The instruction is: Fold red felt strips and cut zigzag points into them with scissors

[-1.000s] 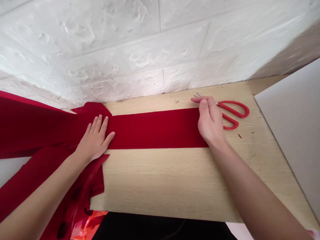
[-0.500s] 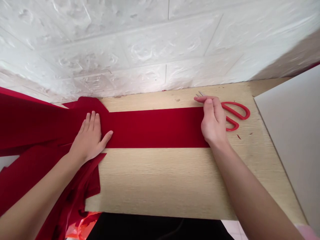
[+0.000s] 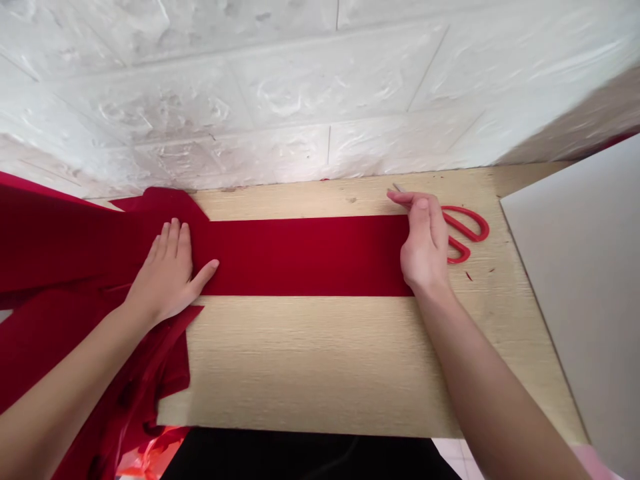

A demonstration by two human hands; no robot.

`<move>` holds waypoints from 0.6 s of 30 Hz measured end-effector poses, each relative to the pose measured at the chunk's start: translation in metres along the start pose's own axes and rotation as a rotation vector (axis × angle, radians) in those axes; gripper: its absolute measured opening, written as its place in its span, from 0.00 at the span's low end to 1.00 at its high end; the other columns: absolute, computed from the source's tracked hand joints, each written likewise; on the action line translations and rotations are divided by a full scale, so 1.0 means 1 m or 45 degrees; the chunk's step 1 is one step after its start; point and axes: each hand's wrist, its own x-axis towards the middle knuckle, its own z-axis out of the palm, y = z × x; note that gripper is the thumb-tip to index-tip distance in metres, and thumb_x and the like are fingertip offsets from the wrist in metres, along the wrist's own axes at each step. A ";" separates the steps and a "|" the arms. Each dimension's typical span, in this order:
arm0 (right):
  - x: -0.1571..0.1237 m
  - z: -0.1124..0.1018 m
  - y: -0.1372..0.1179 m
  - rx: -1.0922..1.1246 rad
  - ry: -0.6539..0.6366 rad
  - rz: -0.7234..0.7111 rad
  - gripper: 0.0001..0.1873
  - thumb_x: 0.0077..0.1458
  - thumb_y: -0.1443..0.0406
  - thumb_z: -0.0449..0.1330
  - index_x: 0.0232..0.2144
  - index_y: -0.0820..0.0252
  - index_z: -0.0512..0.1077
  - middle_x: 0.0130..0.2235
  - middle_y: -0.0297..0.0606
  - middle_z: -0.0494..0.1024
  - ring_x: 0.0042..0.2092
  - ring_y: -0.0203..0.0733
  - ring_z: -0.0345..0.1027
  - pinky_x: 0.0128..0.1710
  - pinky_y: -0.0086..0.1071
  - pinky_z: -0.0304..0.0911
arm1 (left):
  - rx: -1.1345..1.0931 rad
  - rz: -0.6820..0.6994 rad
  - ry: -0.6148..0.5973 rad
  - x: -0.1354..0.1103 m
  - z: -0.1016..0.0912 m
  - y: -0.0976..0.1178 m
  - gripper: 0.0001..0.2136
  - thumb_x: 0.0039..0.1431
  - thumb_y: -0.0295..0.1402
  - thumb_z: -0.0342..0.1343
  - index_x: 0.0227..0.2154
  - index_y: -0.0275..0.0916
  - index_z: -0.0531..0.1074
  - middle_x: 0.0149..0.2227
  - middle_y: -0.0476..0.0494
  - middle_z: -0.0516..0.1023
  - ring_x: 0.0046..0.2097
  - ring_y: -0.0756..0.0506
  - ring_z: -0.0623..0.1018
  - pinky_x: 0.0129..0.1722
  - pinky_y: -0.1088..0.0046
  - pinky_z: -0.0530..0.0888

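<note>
Red cloth strip (image 3: 300,257) lying flat at the dial's centre, a hand near each end.
At seven o'clock, orange plastic (image 3: 153,459) shows past the near edge of the pale wooden table (image 3: 320,367). At nine, the left hand (image 3: 163,275) lies flat, open, thumb spread on the cloth. At three, the right hand (image 3: 425,248) rests at the strip's end; whether it grips cannot be told. It partly hides red-handled scissors (image 3: 485,230). A white wall (image 3: 285,93) stands at twelve.

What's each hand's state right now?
Left hand: open, flat on red fabric.
Right hand: partly curled at the fabric's right end; grip can't be told.
</note>
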 end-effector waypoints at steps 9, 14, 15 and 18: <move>0.005 -0.001 0.015 0.292 0.057 0.067 0.26 0.68 0.43 0.45 0.43 0.52 0.72 0.51 0.41 0.80 0.60 0.47 0.71 0.66 0.51 0.59 | 0.034 0.022 0.039 0.000 0.005 0.000 0.45 0.66 0.52 0.31 0.68 0.08 0.45 0.72 0.10 0.41 0.74 0.26 0.43 0.71 0.46 0.51; 0.008 -0.008 0.017 0.349 0.026 0.084 0.32 0.68 0.41 0.35 0.46 0.50 0.70 0.54 0.43 0.78 0.62 0.49 0.69 0.65 0.54 0.59 | 0.055 0.013 0.035 0.000 0.005 0.001 0.45 0.66 0.52 0.29 0.68 0.08 0.45 0.72 0.11 0.42 0.74 0.27 0.44 0.71 0.48 0.50; 0.008 -0.009 0.017 0.355 0.035 0.083 0.31 0.68 0.41 0.35 0.45 0.50 0.70 0.54 0.42 0.78 0.63 0.49 0.68 0.66 0.54 0.58 | 0.060 0.010 0.032 0.000 0.005 0.001 0.45 0.66 0.52 0.29 0.68 0.08 0.45 0.72 0.12 0.42 0.75 0.27 0.44 0.72 0.49 0.49; 0.008 -0.008 0.015 0.379 0.052 0.082 0.30 0.68 0.41 0.38 0.44 0.50 0.70 0.53 0.41 0.79 0.62 0.49 0.69 0.67 0.55 0.57 | 0.066 0.010 0.037 0.000 0.006 0.000 0.46 0.65 0.53 0.29 0.68 0.09 0.45 0.72 0.13 0.43 0.74 0.27 0.45 0.72 0.50 0.49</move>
